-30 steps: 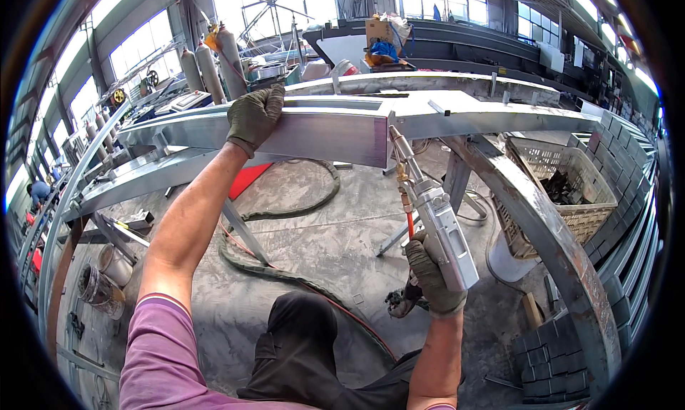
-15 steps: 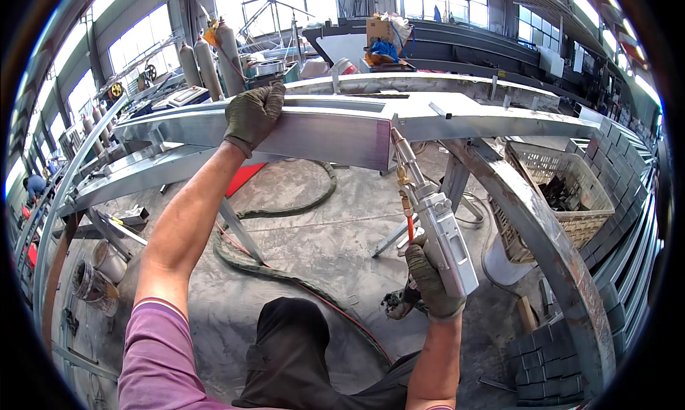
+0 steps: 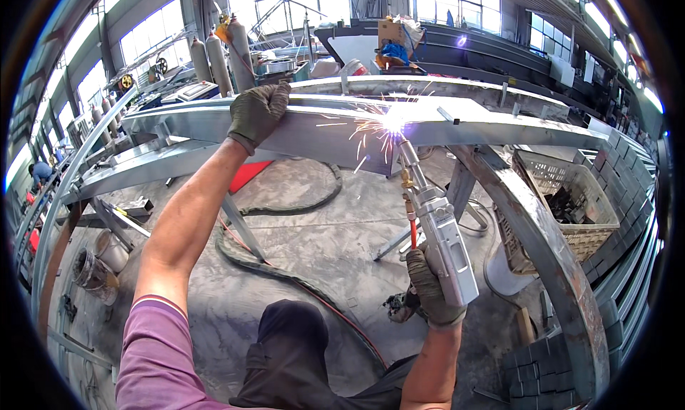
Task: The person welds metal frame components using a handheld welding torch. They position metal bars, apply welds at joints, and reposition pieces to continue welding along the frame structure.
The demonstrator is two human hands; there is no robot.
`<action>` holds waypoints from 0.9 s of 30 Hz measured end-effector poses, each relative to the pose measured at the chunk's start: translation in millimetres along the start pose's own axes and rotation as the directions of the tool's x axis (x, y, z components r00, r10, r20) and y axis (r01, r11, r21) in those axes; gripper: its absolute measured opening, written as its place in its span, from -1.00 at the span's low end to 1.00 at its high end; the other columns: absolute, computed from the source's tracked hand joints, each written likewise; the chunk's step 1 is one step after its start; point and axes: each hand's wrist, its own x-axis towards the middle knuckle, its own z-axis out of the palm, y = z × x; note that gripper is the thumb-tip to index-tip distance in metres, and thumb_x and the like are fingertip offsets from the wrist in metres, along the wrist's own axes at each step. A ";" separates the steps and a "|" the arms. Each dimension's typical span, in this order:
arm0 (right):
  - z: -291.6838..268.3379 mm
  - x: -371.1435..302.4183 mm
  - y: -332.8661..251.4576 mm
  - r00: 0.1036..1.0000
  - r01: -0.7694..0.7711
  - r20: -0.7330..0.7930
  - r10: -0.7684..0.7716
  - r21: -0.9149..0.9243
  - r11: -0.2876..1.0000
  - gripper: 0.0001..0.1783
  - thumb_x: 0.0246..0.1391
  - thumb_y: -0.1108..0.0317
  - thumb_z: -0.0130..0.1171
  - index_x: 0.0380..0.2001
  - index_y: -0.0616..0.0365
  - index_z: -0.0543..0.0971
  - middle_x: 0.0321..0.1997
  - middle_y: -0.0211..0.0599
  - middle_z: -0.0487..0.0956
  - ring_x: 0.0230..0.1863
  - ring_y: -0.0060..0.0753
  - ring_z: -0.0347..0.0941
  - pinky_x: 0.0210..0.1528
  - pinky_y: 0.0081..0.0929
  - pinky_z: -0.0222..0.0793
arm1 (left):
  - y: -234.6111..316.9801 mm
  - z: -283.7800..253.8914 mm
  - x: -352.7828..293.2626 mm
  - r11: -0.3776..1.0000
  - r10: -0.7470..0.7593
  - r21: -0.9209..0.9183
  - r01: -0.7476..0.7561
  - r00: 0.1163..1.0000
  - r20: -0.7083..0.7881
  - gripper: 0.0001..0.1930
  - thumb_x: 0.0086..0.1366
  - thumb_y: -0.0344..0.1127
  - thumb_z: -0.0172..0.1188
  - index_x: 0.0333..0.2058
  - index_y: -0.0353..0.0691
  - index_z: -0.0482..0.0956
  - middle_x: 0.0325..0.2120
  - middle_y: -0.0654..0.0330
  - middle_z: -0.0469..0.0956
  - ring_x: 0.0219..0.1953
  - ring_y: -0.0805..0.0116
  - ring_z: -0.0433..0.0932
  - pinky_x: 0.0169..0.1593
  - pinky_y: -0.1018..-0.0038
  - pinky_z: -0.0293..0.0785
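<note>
My gloved left hand (image 3: 260, 116) is closed over the upper edge of a long silvery metal beam (image 3: 325, 135), its fingertips hidden behind that edge. In my gloved right hand (image 3: 434, 290) is a handheld welding gun (image 3: 444, 237) with a silver-grey body, a brass-coloured fitting and an orange-red hose. Its nozzle points up and away from me and reaches the beam's right end, where a white-violet glare and flying sparks (image 3: 385, 127) hide the contact point. That end meets a flat metal frame (image 3: 492, 130) running to the right.
A rusty steel leg (image 3: 549, 232) slants down at the right, beside a beige plastic crate (image 3: 585, 233) of dark pieces. Stacked metal profiles (image 3: 619, 171) lie beyond. A dark hose (image 3: 300, 279) crosses the concrete floor. Buckets (image 3: 109, 252) stand at left; gas cylinders (image 3: 216, 62) rise behind the beam.
Bright light and sparks have appeared at the gun's nozzle by the beam's end. The view has shifted slightly; my left hand keeps its hold on the beam.
</note>
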 end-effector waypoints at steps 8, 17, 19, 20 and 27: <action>3.1 6.0 -6.8 0.999 -0.038 -0.031 0.039 0.036 0.999 -0.89 0.20 0.48 0.49 -0.26 0.21 0.72 -0.45 -0.42 0.66 -0.45 -0.54 0.59 -0.38 -0.46 0.49 | 6.1 -3.3 0.2 0.999 -0.034 0.003 0.033 0.999 0.031 -0.52 0.57 0.05 0.20 -0.36 -0.26 0.75 -0.60 -0.11 0.56 -0.54 -0.07 0.59 -0.31 0.14 0.49; 4.0 6.6 -4.5 0.998 -0.053 -0.029 0.055 0.064 0.997 -0.88 0.17 0.47 0.50 -0.30 0.22 0.72 -0.50 -0.41 0.66 -0.48 -0.53 0.59 -0.40 -0.44 0.50 | 4.4 -4.0 0.6 0.999 -0.047 -0.014 0.048 0.998 0.045 -0.53 0.57 0.04 0.20 -0.33 -0.28 0.75 -0.61 -0.09 0.56 -0.55 0.01 0.59 -0.30 0.16 0.50; 3.7 6.4 -4.9 0.997 -0.065 -0.030 0.067 0.089 0.994 -0.89 0.18 0.47 0.50 -0.29 0.22 0.72 -0.50 -0.43 0.65 -0.48 -0.56 0.57 -0.41 -0.45 0.49 | 4.7 -2.9 1.0 0.999 -0.044 -0.019 0.045 0.998 0.046 -0.53 0.56 0.04 0.21 -0.34 -0.28 0.74 -0.61 -0.08 0.56 -0.55 0.02 0.59 -0.30 0.16 0.50; 3.7 6.4 -5.3 0.997 -0.067 -0.034 0.070 0.090 0.994 -0.89 0.19 0.47 0.49 -0.29 0.22 0.72 -0.50 -0.44 0.64 -0.48 -0.58 0.56 -0.41 -0.46 0.48 | 4.9 -1.9 1.2 0.999 -0.043 -0.022 0.044 0.998 0.047 -0.53 0.56 0.05 0.21 -0.34 -0.28 0.74 -0.60 -0.08 0.56 -0.55 0.02 0.59 -0.30 0.16 0.50; 4.8 5.6 -8.8 0.995 -0.099 -0.004 0.100 0.121 0.988 -0.91 0.21 0.49 0.47 -0.29 0.23 0.71 -0.51 -0.44 0.64 -0.51 -0.59 0.55 -0.44 -0.46 0.47 | 1.3 -1.5 0.4 0.998 -0.053 -0.018 0.054 0.998 0.037 -0.51 0.56 0.06 0.21 -0.38 -0.27 0.73 -0.62 -0.05 0.55 -0.57 0.04 0.58 -0.31 0.17 0.49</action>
